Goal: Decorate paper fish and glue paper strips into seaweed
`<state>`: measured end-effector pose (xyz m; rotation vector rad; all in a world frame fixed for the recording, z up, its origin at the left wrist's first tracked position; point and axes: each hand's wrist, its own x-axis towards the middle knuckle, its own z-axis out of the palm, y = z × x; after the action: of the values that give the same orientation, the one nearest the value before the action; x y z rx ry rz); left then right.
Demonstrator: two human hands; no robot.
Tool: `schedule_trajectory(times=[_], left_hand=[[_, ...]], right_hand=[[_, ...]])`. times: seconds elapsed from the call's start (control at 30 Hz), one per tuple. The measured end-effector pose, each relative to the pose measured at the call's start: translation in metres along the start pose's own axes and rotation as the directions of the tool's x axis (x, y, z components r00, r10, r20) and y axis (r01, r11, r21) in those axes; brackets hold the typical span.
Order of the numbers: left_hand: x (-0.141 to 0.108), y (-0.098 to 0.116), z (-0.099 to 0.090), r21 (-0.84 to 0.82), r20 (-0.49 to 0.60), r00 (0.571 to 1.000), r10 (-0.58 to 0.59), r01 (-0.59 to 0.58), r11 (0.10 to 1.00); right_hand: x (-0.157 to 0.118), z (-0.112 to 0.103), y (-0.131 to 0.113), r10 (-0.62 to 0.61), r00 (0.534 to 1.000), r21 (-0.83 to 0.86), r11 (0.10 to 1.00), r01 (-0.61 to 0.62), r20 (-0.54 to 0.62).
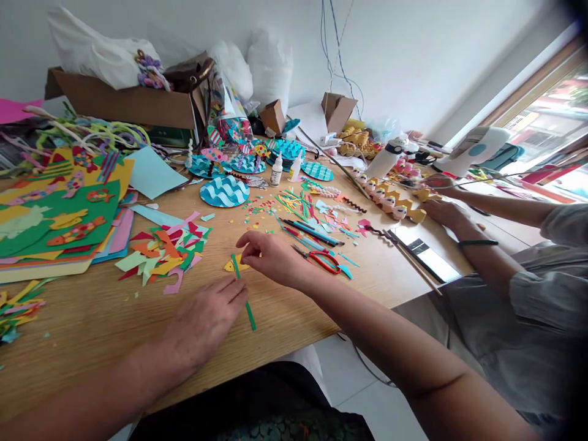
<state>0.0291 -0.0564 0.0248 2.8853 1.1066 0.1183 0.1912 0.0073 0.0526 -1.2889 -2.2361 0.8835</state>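
A narrow green paper strip (250, 316) lies slantwise on the wooden table, its upper end across a small yellow paper fish (229, 266). My left hand (206, 315) rests flat with its fingertips over the middle of the strip. Just above and to the right, my right hand (269, 257) hovers by the fish with thumb and forefinger curled towards each other; whether something tiny sits between them cannot be made out. Part of the fish is hidden behind the strip and my right fingers.
Paper scraps (172, 245) lie left of my hands, beside stacked coloured sheets (78, 263). Red-handled pliers (326, 262), pencils (312, 231) and glue bottles (276, 170) stand or lie beyond. At right, another person's hands (443, 211) work near a phone (425, 254).
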Motion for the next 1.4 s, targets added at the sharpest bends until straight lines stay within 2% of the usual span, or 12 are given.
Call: schedule_trajectory(times=[0.1, 0.3, 0.43, 0.73, 1.0, 1.13, 1.23, 1.3, 1.4], left_hand=[[-0.006, 0.002, 0.009, 0.051, -0.016, 1.0, -0.017, 0.018, 0.999], [-0.009, 0.001, 0.012, 0.131, -0.044, 0.999, 0.013, -0.008, 0.991], [-0.01, 0.001, 0.016, 0.122, -0.07, 0.997, 0.015, -0.007, 0.993], [-0.013, 0.003, 0.017, 0.111, -0.056, 0.998, 0.008, -0.001, 0.994], [-0.013, 0.006, 0.015, 0.082, -0.052, 0.999, -0.01, 0.014, 0.997], [-0.015, 0.004, 0.018, 0.048, -0.082, 0.997, 0.003, 0.001, 0.999], [-0.016, -0.007, 0.012, -0.048, -0.182, 0.983, 0.019, -0.028, 0.998], [-0.014, -0.019, 0.001, -0.114, -0.241, 0.97, -0.017, -0.011, 0.993], [-0.006, -0.038, -0.017, -0.171, -0.177, 0.981, -0.086, 0.056, 0.984]], right_hand=[[0.008, 0.006, -0.002, -0.001, 1.0, -0.062, 0.998, 0.003, 0.031], [0.017, 0.01, -0.005, 0.026, 0.998, -0.167, 0.986, -0.015, 0.062], [0.018, 0.013, -0.003, 0.013, 0.997, -0.2, 0.98, 0.003, 0.081], [0.027, 0.018, 0.003, 0.001, 0.996, -0.272, 0.962, 0.022, 0.086], [0.04, 0.011, -0.005, 0.077, 0.995, -0.336, 0.94, -0.051, 0.064], [0.034, 0.005, -0.006, 0.076, 0.997, -0.205, 0.976, -0.075, -0.003], [0.022, 0.003, 0.001, 0.058, 0.998, 0.009, 0.998, -0.058, -0.014], [0.013, 0.003, 0.005, 0.097, 0.995, 0.194, 0.976, -0.098, 0.017], [0.001, 0.005, 0.006, 0.18, 0.98, 0.407, 0.892, -0.197, 0.079]])
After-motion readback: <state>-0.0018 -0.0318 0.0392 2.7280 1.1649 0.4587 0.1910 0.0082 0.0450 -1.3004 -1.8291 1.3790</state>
